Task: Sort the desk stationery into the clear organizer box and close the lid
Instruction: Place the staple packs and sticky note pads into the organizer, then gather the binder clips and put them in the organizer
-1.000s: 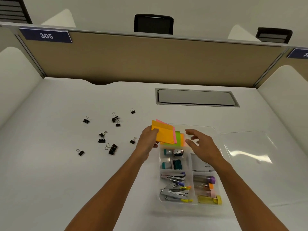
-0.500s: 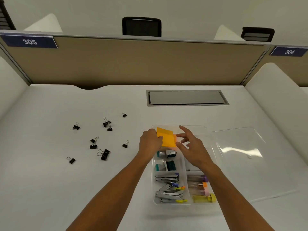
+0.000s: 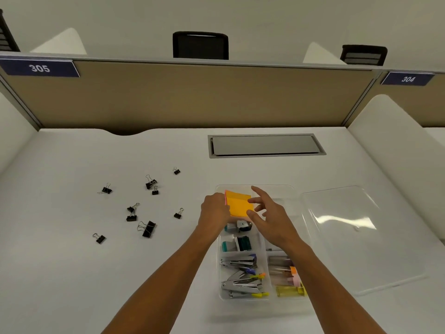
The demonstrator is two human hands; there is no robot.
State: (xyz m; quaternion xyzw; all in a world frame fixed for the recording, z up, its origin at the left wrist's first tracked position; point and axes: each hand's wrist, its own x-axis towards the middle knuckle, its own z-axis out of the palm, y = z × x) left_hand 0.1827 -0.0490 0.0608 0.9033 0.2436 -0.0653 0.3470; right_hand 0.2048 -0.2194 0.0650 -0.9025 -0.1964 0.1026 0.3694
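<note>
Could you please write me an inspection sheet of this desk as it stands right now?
Surface: white desk, with a grey hatch set in at the far side.
Job's things: clear box open; staplers near-left, tubes near-right; orange notes over its far-left compartment. Lid lies flat right of the box. Binder clips scattered on the desk, left of the box.
Clutter: nothing seen.
Grippers: left hand holds the notes by their left edge; right hand open, fingers spread at the notes' right edge.
Cables: nothing seen.
Surroundings: tan partition with signs 305 and 304; black chairs beyond.
</note>
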